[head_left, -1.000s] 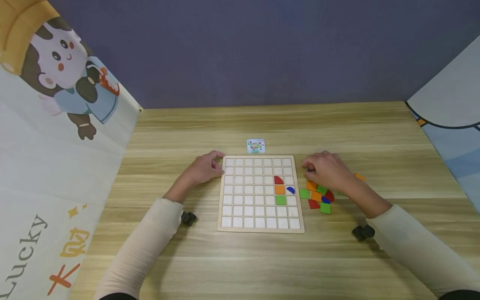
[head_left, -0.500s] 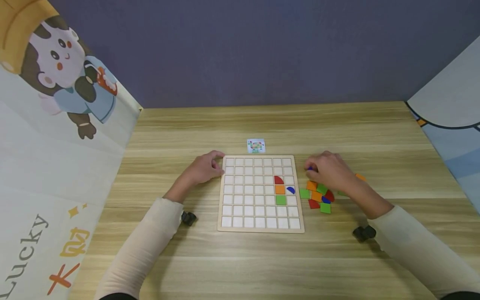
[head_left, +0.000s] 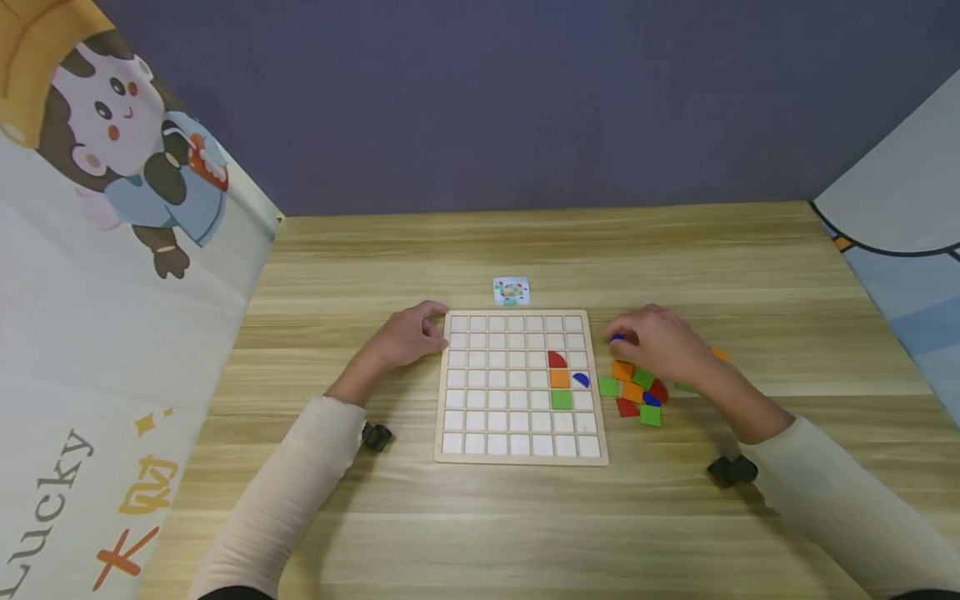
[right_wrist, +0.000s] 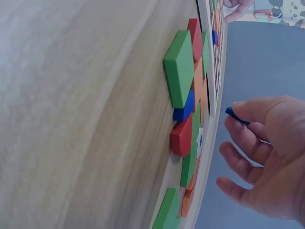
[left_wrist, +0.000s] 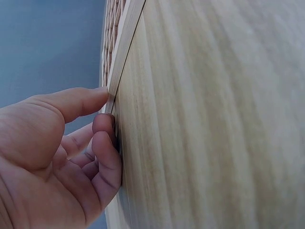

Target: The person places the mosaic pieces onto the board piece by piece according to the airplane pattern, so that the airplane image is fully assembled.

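My left hand [head_left: 407, 337] holds the left edge of a wooden grid board [head_left: 517, 459] near its far corner. In the left wrist view, the thumb [left_wrist: 88, 101] lies at the board's edge with the other fingers curled beside it. Thumb and forefinger of my right hand [head_left: 660, 342] pinch a small blue tile [right_wrist: 237, 116], partly hidden by the fingers, above the table right of the board. On the board sit a red quarter-round tile [head_left: 557, 360], an orange square [head_left: 559, 379], a green square [head_left: 562, 400] and a blue half-round tile [head_left: 581, 380].
Several loose red, green, orange and blue tiles, among them a green square [head_left: 651, 416], lie in a pile below my right hand. An orange tile [head_left: 721, 354] is farther right. Beyond the board lies a small picture card [head_left: 512, 291]. A dark partition [head_left: 540, 108] borders the table's far edge.
The blue tile shows more clearly between my right fingers, and that hand has shifted only slightly. My left hand stays at the board's edge, and the tiles on the board are unchanged.
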The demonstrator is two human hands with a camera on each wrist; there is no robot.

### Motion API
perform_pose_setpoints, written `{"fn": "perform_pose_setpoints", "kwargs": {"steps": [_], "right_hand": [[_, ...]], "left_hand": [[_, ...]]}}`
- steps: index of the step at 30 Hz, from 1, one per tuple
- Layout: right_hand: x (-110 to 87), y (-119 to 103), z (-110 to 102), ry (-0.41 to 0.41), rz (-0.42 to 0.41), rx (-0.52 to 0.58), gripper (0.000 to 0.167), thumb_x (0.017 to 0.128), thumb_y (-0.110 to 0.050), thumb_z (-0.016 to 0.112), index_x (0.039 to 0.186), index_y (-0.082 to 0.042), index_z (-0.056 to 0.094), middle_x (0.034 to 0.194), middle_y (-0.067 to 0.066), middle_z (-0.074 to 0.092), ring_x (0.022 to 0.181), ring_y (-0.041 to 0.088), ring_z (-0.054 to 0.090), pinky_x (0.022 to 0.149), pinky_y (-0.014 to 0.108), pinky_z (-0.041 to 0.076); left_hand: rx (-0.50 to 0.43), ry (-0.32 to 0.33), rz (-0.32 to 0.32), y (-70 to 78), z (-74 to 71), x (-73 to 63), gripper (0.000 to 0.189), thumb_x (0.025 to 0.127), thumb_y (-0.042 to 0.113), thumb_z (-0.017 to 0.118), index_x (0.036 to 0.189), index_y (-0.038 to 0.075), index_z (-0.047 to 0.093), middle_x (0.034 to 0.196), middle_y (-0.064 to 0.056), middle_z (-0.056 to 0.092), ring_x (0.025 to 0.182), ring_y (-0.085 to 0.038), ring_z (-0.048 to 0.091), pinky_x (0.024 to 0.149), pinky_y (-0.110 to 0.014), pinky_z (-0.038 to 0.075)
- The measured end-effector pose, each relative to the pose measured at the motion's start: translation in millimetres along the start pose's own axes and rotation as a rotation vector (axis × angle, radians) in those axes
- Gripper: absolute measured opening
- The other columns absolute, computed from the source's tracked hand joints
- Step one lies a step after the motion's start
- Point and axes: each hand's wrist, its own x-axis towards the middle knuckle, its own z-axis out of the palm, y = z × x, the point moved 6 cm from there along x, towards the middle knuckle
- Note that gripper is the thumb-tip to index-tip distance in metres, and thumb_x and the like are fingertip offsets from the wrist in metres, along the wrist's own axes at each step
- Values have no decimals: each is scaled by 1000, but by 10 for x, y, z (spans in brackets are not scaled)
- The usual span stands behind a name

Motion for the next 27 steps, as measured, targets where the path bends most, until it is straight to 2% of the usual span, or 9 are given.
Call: {"fn": "perform_pose_setpoints", "kwargs": {"steps": [2, 7, 12, 21, 27], "right_hand": [[-7, -19, -5, 7, -7, 2, 16, 95, -15, 71, 109, -14, 77, 103, 3, 77, 83, 21, 57, 100, 54, 45], [-15, -34, 6, 3, 9, 19, 12, 94, -16, 72, 105, -16, 77, 97, -1, 74, 86, 20, 59, 85, 44, 48], [-14, -34, 48, -27, 40, 56, 12, 93, -19, 75, 105, -17, 75, 95, -2, 73, 88, 19, 62, 80, 40, 53], [-14, -111, 89, -79, 44, 39, 13, 89, -23, 80, 99, -20, 73, 92, -4, 72, 87, 17, 63, 79, 40, 54], [-23, -178, 96, -83, 48, 57, 12, 88, -24, 81, 95, -21, 72, 93, -4, 72, 87, 17, 62, 82, 42, 54]], "left_hand": [[3, -2, -1, 2, -1, -1, 60, 97, 19, 69, 152, 16, 44, 100, -7, 64, 75, -17, 54, 68, -30, 47], [-1, -5, -3, -3, 2, 3, 60, 97, 19, 68, 152, 16, 43, 99, -7, 63, 74, -17, 53, 67, -30, 47], [-3, -2, -10, 11, -3, -5, 60, 97, 19, 69, 151, 16, 44, 100, -7, 63, 74, -17, 54, 67, -30, 47], [-3, 1, -15, 1, 5, 8, 60, 96, 20, 70, 151, 17, 45, 100, -7, 64, 77, -18, 55, 69, -30, 48], [-8, -4, -13, -9, 7, 15, 60, 96, 20, 69, 151, 16, 45, 99, -7, 63, 76, -18, 54, 68, -30, 47]]}}
